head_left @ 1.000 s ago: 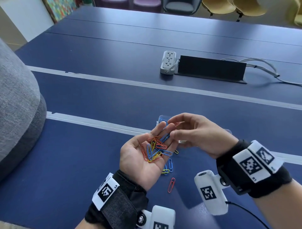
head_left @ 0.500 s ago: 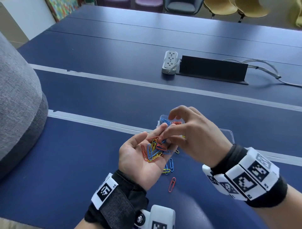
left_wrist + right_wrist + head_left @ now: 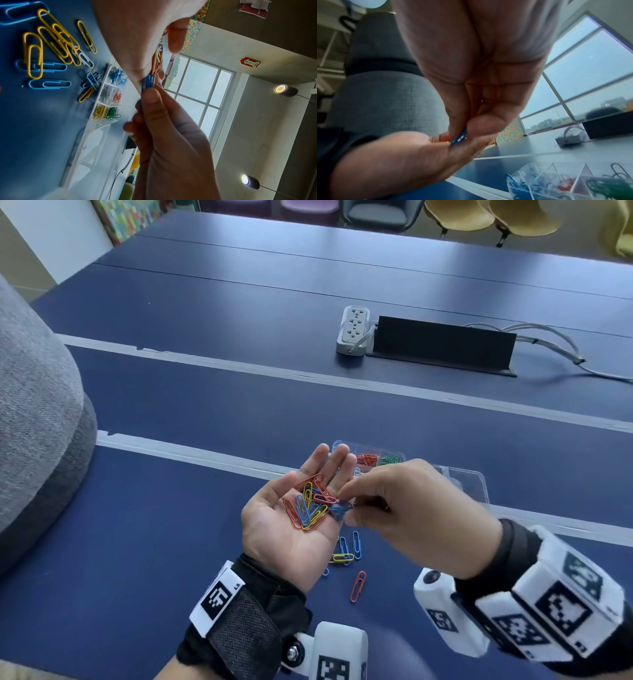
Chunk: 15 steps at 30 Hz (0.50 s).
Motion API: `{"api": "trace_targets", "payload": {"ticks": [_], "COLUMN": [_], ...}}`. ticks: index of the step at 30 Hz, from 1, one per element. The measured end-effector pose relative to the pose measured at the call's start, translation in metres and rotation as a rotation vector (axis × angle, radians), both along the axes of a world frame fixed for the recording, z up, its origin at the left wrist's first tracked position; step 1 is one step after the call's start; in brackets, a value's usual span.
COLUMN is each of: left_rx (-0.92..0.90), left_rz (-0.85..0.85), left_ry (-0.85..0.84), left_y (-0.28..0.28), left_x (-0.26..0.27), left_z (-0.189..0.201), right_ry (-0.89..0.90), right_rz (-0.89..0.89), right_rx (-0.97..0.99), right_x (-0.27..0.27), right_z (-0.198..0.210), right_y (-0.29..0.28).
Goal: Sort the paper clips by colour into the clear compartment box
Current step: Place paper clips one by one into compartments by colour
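My left hand (image 3: 274, 529) lies palm up and flat, carrying a small pile of red, blue and yellow paper clips (image 3: 310, 506). My right hand (image 3: 352, 508) reaches to the palm's edge, where thumb and forefinger pinch a blue clip (image 3: 337, 510), also clear in the wrist views as the blue clip (image 3: 148, 82) (image 3: 458, 137). Just beyond the hands stands the clear compartment box (image 3: 402, 455), its compartments (image 3: 109, 93) holding blue, white, red, yellow and green clips apart. Several loose clips (image 3: 349, 553) and one red clip (image 3: 358, 586) lie on the blue table under the hands.
The box's clear lid (image 3: 462, 484) lies open to the right of it. A white power strip (image 3: 352, 330) and a black raised cable flap (image 3: 442, 344) sit farther back. A grey upholstered chair (image 3: 34, 422) stands at the table's left edge.
My right hand, which held a red clip over the box half a second ago, has come back to the left palm and now pinches a blue clip. The left hand stayed put.
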<state>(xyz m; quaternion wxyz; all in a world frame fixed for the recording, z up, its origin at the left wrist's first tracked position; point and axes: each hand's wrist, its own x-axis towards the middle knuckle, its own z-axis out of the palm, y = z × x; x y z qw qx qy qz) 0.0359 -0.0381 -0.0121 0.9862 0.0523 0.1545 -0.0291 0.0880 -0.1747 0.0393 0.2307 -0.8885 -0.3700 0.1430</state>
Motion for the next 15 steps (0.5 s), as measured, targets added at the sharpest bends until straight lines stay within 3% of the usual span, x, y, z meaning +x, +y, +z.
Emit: {"api": "trace_targets", "payload": {"ticks": [3,15], "left_rx": [0.007,0.054], "left_rz": [0.015,0.009], "left_ry": [-0.004,0.135], "left_y": [-0.001,0.004], "left_x": [0.001,0.001], "left_z": [0.0,-0.013], "right_ry": [-0.07,-0.047], "right_rz": [-0.065,-0.143], "right_rx": [0.014,0.037], "right_x": [-0.006,0.013], "right_z": [-0.004,0.008], "right_y": [0.008,0.006]}}
